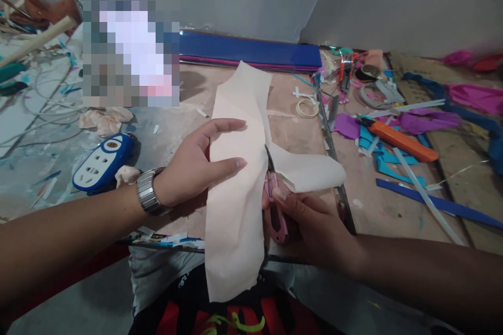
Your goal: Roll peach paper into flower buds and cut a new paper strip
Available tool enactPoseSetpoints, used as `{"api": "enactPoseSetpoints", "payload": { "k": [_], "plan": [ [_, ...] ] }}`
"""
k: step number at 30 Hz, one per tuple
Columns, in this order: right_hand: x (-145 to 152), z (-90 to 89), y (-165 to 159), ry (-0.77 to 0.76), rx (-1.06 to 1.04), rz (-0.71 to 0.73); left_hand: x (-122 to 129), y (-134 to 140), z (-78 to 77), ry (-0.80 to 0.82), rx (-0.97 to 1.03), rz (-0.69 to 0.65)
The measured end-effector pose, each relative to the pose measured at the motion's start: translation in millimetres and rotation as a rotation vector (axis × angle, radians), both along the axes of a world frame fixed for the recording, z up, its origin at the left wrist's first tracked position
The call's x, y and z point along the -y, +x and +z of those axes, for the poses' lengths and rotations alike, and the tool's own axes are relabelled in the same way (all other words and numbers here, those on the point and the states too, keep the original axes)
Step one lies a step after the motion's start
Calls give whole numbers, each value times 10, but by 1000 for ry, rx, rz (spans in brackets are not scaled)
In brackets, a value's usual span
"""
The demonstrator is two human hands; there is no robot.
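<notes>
A long pale cream sheet (236, 209), like paper or thin foam, runs lengthwise before me, its near end over the table edge. My left hand (198, 154) holds its left side, thumb and index finger spread on top; the other fingers are hidden. My right hand (310, 214) is closed around small pink snips (277, 217). Their dark tip meets the sheet's right edge, where a partly separated flap (314, 170) bends to the right.
A blue-and-white power strip (104, 162) lies left, near crumpled cream scraps (106, 121). A tape roll (306, 108), an orange utility knife (401, 138) and coloured scraps (428, 121) lie right. Blue sheets (251, 49) line the back. One patch is pixelated.
</notes>
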State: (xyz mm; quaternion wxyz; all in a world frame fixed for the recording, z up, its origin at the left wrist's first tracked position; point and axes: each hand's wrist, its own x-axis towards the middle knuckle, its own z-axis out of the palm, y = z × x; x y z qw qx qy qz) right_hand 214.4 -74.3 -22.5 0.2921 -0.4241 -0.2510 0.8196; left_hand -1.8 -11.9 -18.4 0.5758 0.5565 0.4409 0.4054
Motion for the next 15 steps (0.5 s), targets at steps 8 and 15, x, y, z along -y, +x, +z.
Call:
{"api": "enactPoseSetpoints", "payload": {
  "k": [8, 15],
  "plan": [
    [12, -87, 19, 62, -103, 1, 5, -8, -8, 43, -26, -4],
    [3, -61, 10, 68, -96, -11, 8, 5, -1, 83, -46, 5]
  ]
}}
